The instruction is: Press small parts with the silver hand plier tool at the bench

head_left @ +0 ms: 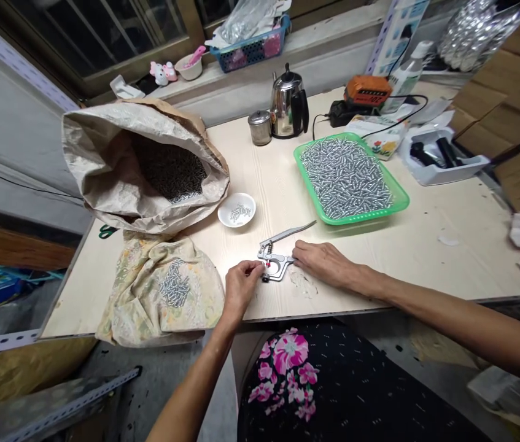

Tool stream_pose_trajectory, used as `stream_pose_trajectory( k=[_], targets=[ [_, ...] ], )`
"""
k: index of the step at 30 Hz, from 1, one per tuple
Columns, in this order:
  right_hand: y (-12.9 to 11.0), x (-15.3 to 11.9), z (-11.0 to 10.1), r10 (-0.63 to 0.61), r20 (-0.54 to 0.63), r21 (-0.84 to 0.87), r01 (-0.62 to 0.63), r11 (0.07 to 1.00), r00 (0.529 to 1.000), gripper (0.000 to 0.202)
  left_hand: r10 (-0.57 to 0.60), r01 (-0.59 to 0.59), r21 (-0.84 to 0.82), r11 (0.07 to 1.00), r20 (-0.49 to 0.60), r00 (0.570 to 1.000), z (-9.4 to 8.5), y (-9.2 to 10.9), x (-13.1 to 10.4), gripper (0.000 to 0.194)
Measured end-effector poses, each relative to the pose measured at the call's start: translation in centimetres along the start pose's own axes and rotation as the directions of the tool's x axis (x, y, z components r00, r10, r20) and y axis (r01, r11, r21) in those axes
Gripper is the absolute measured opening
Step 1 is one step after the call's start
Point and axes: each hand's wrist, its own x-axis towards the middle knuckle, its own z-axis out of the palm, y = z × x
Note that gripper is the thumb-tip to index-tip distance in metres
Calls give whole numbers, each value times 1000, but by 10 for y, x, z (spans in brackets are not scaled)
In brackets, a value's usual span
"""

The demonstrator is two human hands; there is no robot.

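Observation:
Silver hand-press pliers (pixel 279 268) lie on the pale table, their upper handle spread away from the frame. A spring and a small red spot show near the jaw. My right hand (pixel 322 261) is closed on the end of the lower handle. With fingertips pinched at the jaw, my left hand (pixel 242 282) is closed; whatever it holds is too small to make out. Left of it, a patterned cloth (pixel 135 307) carries a pile of small silver metal pins (pixel 174 285). Behind the pliers, a white bowl (pixel 223 215) contains a few similar pins.
A large open sack (pixel 98 153) of small dark metal pieces stands at the left. The green tray (pixel 400 199) at right is full of silver pins. Farther back are a kettle (pixel 287 101), a lidded tin (pixel 260 129) and an orange battery (pixel 367 91) with a cable.

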Motion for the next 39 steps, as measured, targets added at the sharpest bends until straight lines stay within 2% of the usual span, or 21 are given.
stream_pose_trajectory(
  k=[9,18,24,27,30,32,39],
  targets=[
    [3,-7,20,-103,-208,-19,102,995,973,17,-15,16,95,995,-5,1000,2,-3,-1,26],
    [0,-12,20,-122,-244,-20,121,992,962,19,-24,26,104,994,-17,1000,4,-8,-3,26],
    [-1,-14,28,-238,-360,-156,193,969,902,25,-84,75,127,989,69,994,-3,-10,-1,19],
    [0,-13,33,-294,-397,-204,229,952,869,25,-205,196,69,978,169,964,-7,-4,0,19],
    [2,-11,35,-316,-404,-213,248,945,858,25,-366,376,7,927,241,899,-9,7,0,23],
    [3,-10,36,-314,-399,-201,252,947,861,25,-436,454,-12,891,255,863,-10,14,0,25],
    [6,-4,34,-278,-290,-118,254,960,916,22,-499,518,1,855,272,823,-9,22,3,26]
  ],
)
